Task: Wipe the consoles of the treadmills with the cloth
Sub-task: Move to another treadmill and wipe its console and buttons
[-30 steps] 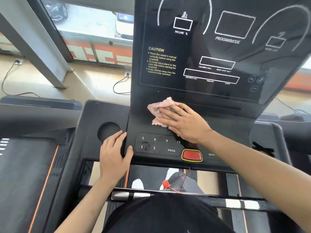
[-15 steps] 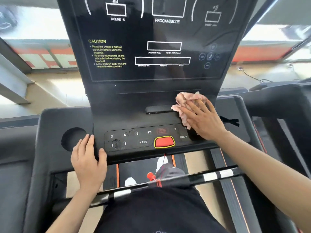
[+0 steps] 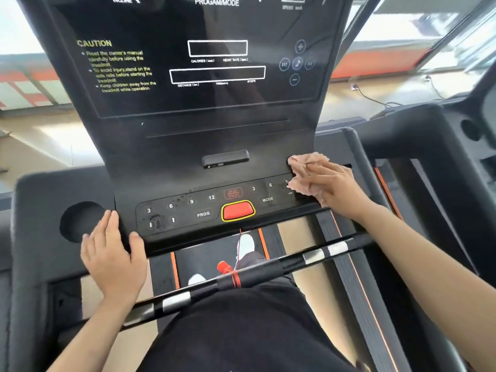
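Our right hand (image 3: pixel 334 185) presses the cloth (image 3: pixel 308 161) flat-fingered on the console (image 3: pixel 174 151) at right of centre; our left hand (image 3: pixel 112 255), fingers relaxed, rests lower left.

Left hand (image 3: pixel 112 253) flat, palm down, fingers straight, thumb spread. Right hand (image 3: pixel 335 186) palm down, fingers extended, arm outstretched.

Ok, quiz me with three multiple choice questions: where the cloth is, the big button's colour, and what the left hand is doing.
1. Where is the cloth? A right end of the button panel; B in the cup hole; C on the handlebar.
2. The big button is: A green; B red; C blue.
3. The left hand: A grips the cloth; B rests flat on the console; C hangs free.
Answers: A, the right hand presses it there; B, red inside a yellow rim; B, fingers straight.
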Available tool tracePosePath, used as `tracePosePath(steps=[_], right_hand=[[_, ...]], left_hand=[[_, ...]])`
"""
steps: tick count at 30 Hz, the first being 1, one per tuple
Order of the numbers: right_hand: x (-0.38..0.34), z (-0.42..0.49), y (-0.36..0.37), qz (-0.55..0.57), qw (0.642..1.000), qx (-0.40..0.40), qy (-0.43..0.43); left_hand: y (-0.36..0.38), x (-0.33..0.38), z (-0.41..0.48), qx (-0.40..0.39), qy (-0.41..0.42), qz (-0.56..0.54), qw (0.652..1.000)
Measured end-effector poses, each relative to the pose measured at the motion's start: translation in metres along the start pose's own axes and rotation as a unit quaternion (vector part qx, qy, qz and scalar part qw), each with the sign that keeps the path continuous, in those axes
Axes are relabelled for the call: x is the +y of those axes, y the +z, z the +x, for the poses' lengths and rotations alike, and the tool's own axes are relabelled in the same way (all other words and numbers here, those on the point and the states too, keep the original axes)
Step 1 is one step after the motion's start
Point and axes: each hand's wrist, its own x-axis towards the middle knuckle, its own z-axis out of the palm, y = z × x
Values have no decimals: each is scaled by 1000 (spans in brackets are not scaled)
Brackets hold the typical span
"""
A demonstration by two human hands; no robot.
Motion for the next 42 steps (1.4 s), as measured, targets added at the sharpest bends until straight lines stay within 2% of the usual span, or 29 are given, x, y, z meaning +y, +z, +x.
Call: tracePosePath(steps=[2,5,7,10,12,18,25,36,42], right_hand=[[-7,-6,-4,18,998,52,18],[-8,-10,4,39,991,90,96],[-5,-8,15,13,993,50,105],[-4,-4,38,-49,988,-59,134],[-7,-5,54,-64,983,-51,166],[-42,-1,81,-114,974,-38,191],[-107,2,103,-74,985,-18,152],[-190,17,131,-78,993,-53,76],[-230,31,145,-83,993,-77,21]], left_hand=[[1,-3,0,5,6,-1,1000],[3,-3,-1,15,8,1,1000],[2,-3,0,16,7,1,1000],[1,-4,0,11,4,1,1000],[0,-4,0,10,3,0,1000],[-2,1,1,2,-10,0,1000],[1,-4,1,12,-2,5,1000],[-1,-7,0,1,10,7,1000],[-8,-10,1,-41,11,-3,999]])
